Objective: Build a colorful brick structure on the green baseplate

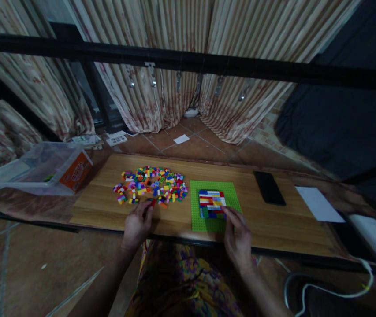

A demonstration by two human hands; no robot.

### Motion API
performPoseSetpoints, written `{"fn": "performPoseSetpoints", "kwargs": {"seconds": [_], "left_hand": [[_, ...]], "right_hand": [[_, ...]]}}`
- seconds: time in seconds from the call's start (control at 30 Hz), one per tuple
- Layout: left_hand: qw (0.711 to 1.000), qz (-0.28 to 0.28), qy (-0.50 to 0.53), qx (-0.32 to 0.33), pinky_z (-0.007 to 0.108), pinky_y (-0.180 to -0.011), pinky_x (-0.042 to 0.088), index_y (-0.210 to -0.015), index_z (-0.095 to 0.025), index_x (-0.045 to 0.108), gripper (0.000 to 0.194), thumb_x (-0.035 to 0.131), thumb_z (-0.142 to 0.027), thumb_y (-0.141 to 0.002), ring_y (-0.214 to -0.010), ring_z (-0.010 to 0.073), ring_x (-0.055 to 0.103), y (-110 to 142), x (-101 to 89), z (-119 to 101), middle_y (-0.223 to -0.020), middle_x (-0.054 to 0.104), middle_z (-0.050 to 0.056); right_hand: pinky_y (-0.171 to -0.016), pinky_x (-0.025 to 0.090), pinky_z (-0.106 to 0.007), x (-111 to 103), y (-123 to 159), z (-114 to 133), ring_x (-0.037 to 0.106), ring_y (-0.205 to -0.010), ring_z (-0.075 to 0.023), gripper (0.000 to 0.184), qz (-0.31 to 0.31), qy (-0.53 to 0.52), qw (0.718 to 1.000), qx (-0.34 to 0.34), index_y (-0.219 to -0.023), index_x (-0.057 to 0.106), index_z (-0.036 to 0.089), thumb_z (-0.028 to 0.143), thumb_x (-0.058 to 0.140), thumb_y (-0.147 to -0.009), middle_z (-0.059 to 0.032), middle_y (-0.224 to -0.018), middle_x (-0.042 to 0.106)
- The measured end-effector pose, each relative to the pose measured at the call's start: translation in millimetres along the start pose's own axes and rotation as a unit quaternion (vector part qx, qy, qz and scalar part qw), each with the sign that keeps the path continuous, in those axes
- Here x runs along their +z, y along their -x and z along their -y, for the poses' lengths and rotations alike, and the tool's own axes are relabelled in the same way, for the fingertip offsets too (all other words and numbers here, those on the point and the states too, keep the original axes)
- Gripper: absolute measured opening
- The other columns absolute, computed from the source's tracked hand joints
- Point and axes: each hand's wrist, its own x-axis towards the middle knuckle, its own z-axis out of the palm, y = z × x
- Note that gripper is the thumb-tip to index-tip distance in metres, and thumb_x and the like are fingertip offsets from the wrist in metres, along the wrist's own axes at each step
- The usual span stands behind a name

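My left hand is closed, thumb and forefinger pinching a small red toy brick at the near edge of a spread pile of loose coloured bricks. A green studded baseplate lies to the right of the pile. On it stands a low block of bricks in rows of red, white, blue, yellow and green. My right hand has its fingertips pinched together at the right side of this block. Whatever may be between those fingertips is too small to make out.
The wooden board carries a black phone on the right, beside a white sheet. A clear plastic box with an orange label stands at the left. A dark metal bar with hanging clips crosses in front of the curtains.
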Motion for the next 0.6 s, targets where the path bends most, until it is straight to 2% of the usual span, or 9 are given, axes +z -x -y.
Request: {"fn": "performPoseSetpoints", "kwargs": {"seconds": [0.1, 0.33, 0.47, 0.6], "left_hand": [[1.000, 0.010, 0.001, -0.001, 0.036, -0.084, 0.053, -0.101, -0.018, 0.062, 0.028, 0.044, -0.035, -0.088, -0.093, 0.0240, 0.066, -1.3, -1.5, 0.1, -0.101, 0.069, 0.010], [0.998, 0.042, 0.050, 0.001, 0.036, -0.085, 0.053, -0.103, -0.019, 0.062, 0.025, 0.045, -0.024, -0.085, -0.094, 0.0221, 0.066, -1.8, 0.0, -13.1, -0.103, 0.068, 0.009], [0.995, 0.046, 0.089, 0.003, 0.035, -0.088, 0.052, -0.103, -0.019, 0.062, 0.025, 0.045, -0.020, -0.086, -0.097, 0.0207, 0.065, 1.8, -4.9, -15.6, -0.102, 0.069, 0.008], [0.995, 0.008, 0.094, -0.033, 0.034, -0.087, 0.052, -0.104, -0.019, 0.062, 0.024, 0.046, -0.019, -0.087, -0.096, 0.0202, 0.065, 6.7, -12.8, -3.7, -0.101, 0.069, 0.007]], "right_hand": [[-0.094, 0.046, -0.042, -9.8, 10.6, -1.0, 0.057, -0.106, -0.0204, 0.031, -0.020, -0.028, 0.999, 0.039, -0.113, 0.064, 0.023, 0.022, 0.041, -0.092, -0.0084, -0.111, 0.062], [-0.090, 0.048, -0.041, -13.9, 35.8, 5.8, 0.060, -0.103, -0.0215, 0.024, 0.007, -0.029, 0.997, 0.069, -0.104, 0.066, 0.022, 0.028, 0.046, -0.091, -0.0086, -0.110, 0.063], [-0.088, 0.048, -0.039, -4.6, 37.8, 17.0, 0.060, -0.102, -0.0214, 0.024, 0.042, -0.032, 0.998, 0.041, -0.106, 0.065, 0.023, 0.030, 0.048, -0.091, -0.0080, -0.110, 0.063], [-0.085, 0.049, -0.037, 16.4, 26.8, 32.2, 0.062, -0.096, -0.0207, 0.022, 0.100, -0.031, 0.994, -0.031, -0.105, 0.065, 0.024, 0.029, 0.049, -0.091, -0.0067, -0.104, 0.066]]}}
